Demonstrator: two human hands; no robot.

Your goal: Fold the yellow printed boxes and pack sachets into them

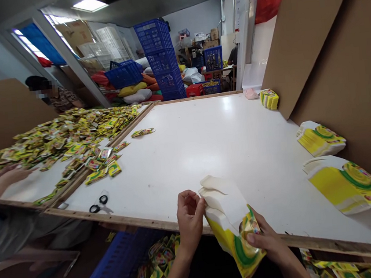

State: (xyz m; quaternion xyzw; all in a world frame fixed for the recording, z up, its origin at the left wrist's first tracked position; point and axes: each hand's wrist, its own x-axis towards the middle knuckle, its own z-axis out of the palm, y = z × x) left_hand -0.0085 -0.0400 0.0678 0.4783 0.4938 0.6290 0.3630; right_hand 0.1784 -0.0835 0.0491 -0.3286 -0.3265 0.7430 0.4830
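Fingers (192,204) of the left hand (189,220) pinch the white top flap of a yellow carton (235,231); the right hand (265,241) clamps its printed side, at the near desk (226,143) edge. Carton half-formed, flaps open, nothing inside visible. Flat carton stacks (345,182) wait at right. Loose sachets (66,138) heaped far left; more fill the blue crate (116,274) below. Most work seems left.
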